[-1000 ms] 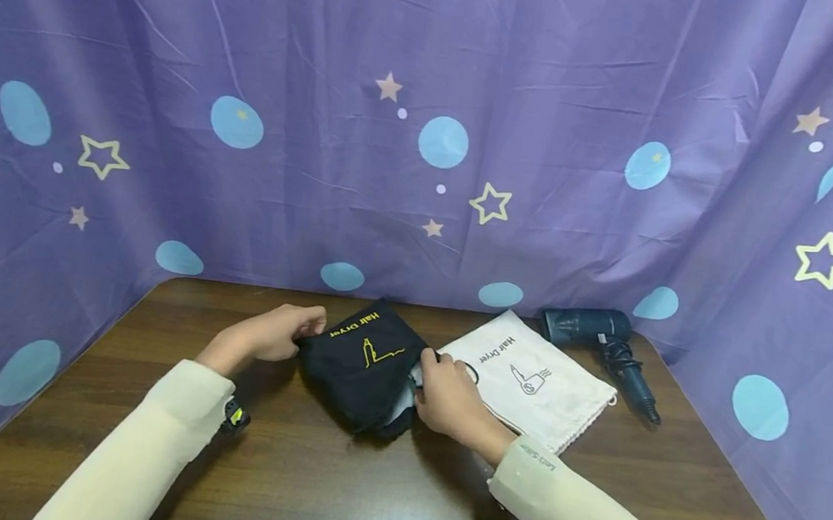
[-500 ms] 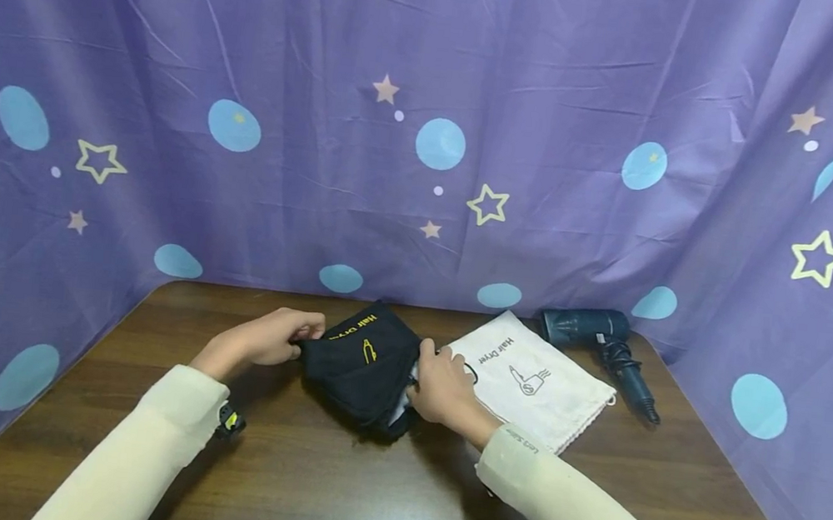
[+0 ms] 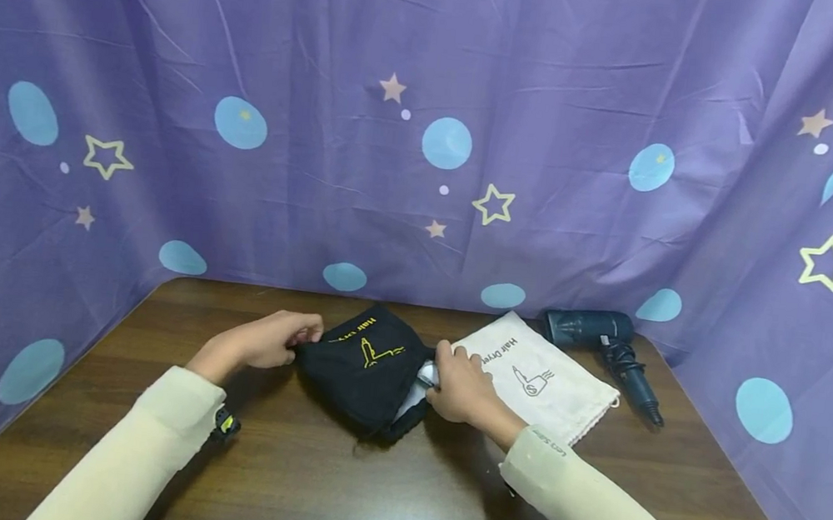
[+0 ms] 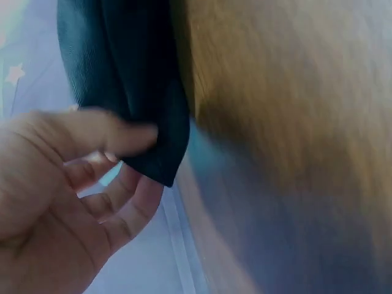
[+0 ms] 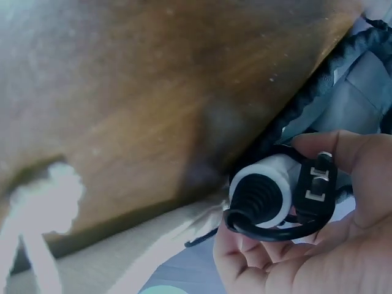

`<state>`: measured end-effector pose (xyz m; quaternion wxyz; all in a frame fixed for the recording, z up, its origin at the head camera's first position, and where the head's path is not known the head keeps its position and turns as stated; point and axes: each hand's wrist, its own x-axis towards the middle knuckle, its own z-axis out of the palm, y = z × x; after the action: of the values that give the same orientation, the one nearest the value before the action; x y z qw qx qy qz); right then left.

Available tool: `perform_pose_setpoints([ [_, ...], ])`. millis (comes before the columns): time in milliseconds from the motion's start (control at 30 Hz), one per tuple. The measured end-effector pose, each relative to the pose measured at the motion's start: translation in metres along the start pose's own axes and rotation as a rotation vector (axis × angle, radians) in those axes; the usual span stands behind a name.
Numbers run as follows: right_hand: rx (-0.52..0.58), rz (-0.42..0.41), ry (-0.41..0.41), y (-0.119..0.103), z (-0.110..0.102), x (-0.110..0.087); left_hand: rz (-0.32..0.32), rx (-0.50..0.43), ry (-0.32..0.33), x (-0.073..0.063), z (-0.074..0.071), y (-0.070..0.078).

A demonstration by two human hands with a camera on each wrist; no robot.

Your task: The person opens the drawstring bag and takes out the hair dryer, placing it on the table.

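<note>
A black drawstring bag [image 3: 375, 373] with yellow "Hair Dryer" print lies on the table, its mouth facing right. My left hand [image 3: 275, 338] pinches the bag's closed left corner; the left wrist view has the dark cloth [image 4: 147, 79] between thumb and fingers. At the mouth, my right hand [image 3: 460, 388] grips the handle end of a light grey hair dryer [image 3: 419, 394]. Close up in the right wrist view, the fingers hold its white handle end [image 5: 278, 177], the black cord and a two-pin plug [image 5: 317, 190]. The dryer's remaining body is hidden inside the bag.
A white "Hair Dryer" drawstring bag [image 3: 537, 372] lies flat just right of my right hand. Beyond it, near the table's back right corner, is a dark blue hair dryer [image 3: 591, 329] with its cord bundled. A purple curtain [image 3: 436, 61] hangs behind the wooden table [image 3: 334, 495].
My right hand has shifted a little to the right, and slightly more of the light grey dryer shows at the bag's mouth. The left hand keeps its pinch on the corner.
</note>
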<state>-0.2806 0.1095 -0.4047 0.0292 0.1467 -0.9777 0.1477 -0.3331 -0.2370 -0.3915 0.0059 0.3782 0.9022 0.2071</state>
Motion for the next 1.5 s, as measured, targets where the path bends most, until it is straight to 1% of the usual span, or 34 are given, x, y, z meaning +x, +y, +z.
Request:
perform_pose_setpoints([
  [100, 0.012, 0.005, 0.001, 0.001, 0.002, 0.0, 0.025, -0.044, 0.002, 0.003, 0.004, 0.005],
  [167, 0.022, 0.01, 0.008, 0.001, 0.003, 0.001, 0.061, -0.062, 0.009, 0.004, 0.007, 0.008],
  [267, 0.03, 0.011, 0.016, 0.001, 0.003, 0.002, 0.117, -0.055, 0.014, 0.005, 0.009, 0.01],
  [333, 0.029, 0.004, 0.017, 0.001, 0.002, 0.003, 0.143, -0.034, 0.018, 0.004, 0.009, 0.01],
  [533, 0.018, -0.037, 0.014, 0.007, -0.003, 0.003, 0.167, 0.019, 0.067, -0.002, 0.006, 0.008],
  [667, 0.028, -0.091, 0.02, 0.016, -0.004, 0.003, 0.176, 0.044, 0.072, -0.006, 0.003, 0.007],
  [800, 0.011, -0.129, 0.018, 0.025, -0.005, 0.001, 0.157, 0.052, 0.059, -0.008, 0.001, 0.006],
  [933, -0.016, -0.153, 0.031, 0.029, -0.006, -0.001, 0.137, 0.062, 0.035, -0.006, 0.001, 0.007],
  [1033, -0.031, -0.181, 0.049, 0.03, -0.006, 0.0, 0.117, 0.029, -0.006, -0.003, 0.003, 0.011],
  [1100, -0.043, -0.198, 0.054, 0.03, -0.005, 0.001, 0.095, -0.023, -0.03, 0.0, 0.005, 0.015],
  [1167, -0.059, -0.211, 0.056, 0.03, -0.004, 0.001, 0.07, -0.077, -0.037, 0.003, 0.006, 0.02],
  [1267, -0.075, -0.219, 0.06, 0.03, -0.003, 0.003, 0.052, -0.124, -0.022, 0.011, 0.008, 0.027],
  [1367, -0.078, -0.226, 0.066, 0.029, -0.003, 0.004, 0.024, -0.13, -0.012, 0.02, 0.012, 0.031],
  [1500, -0.074, -0.239, 0.07, 0.028, -0.004, 0.004, -0.021, -0.138, -0.018, 0.03, 0.018, 0.032],
])
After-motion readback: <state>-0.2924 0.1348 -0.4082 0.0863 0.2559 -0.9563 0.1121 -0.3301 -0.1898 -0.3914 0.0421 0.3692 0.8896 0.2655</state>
